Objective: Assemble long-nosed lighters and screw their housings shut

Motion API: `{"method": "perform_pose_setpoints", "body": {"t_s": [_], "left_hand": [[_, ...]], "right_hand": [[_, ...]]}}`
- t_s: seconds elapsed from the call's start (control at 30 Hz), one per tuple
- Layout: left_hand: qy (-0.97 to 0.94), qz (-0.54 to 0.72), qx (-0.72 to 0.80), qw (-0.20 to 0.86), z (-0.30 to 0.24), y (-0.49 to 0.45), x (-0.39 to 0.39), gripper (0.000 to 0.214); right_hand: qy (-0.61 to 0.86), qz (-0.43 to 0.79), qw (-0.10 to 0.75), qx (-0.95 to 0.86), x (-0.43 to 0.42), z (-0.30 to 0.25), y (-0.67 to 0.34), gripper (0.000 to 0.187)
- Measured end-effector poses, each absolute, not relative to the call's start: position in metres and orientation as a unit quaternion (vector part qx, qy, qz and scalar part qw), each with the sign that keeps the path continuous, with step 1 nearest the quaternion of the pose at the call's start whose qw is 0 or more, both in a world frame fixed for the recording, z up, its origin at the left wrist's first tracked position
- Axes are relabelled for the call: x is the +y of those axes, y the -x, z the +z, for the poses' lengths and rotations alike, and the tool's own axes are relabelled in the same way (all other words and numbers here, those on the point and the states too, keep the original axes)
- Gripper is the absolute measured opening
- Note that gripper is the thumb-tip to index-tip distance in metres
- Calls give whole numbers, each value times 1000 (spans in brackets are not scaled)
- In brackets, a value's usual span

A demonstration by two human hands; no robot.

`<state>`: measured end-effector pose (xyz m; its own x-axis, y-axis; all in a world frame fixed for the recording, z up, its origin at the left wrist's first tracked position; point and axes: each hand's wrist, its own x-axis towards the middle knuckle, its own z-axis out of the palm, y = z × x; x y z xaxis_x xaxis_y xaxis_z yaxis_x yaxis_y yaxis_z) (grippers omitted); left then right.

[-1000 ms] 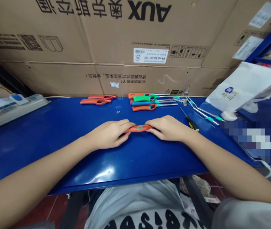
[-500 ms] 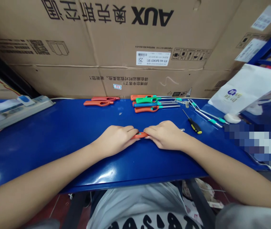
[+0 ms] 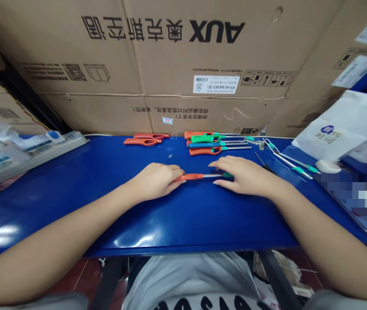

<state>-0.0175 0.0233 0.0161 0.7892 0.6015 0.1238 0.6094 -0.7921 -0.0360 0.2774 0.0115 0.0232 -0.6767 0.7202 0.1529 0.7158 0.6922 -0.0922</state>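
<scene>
Landmark: pile of lighters, green, blue, red and orange, metal tubes pointing right. Left hand is clamped on the handle end of an orange lighter, thumb near side, fingers far side. That lighter is just in front of the pile, on the wearer's side, lying crosswise, metal tube toward the right. Right hand has fingers and thumb spread apart around the tube's far end, where a teal piece shows; contact there, can't tell. Hands well apart from each other.

Left of the pile: two handles, one red, one orange-red, side by side, no tubes visible. Front-left of it: tiny pale bits. Right of it: loose metal tubes with teal fittings, then white bag. Front-right: screwdriver, mostly hidden by right hand. Far left: white power strip. Behind: cardboard box. Under it all: blue table.
</scene>
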Motion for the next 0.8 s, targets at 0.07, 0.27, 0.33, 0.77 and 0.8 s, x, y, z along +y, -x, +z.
{"method": "perform_pose_setpoints", "body": {"t_s": [0.07,0.27,0.33,0.77,0.8], "left_hand": [[942,-59,-329,35,18,20,27,31],[934,-70,-347,37,20,25,31,28],[937,-71,-341,36,20,25,31,29],[786,-77,-392,-471,16,1,3,41],[735,-65,-400,-544,16,1,3,41]], "right_hand": [[402,16,85,-912,19,25,-288,35],[378,3,84,-922,28,25,-293,19],[361,-5,98,-927,27,23,-290,19],[256,-17,123,-959,4,13,-257,27],[252,-18,130,-959,4,13,-258,27]]}}
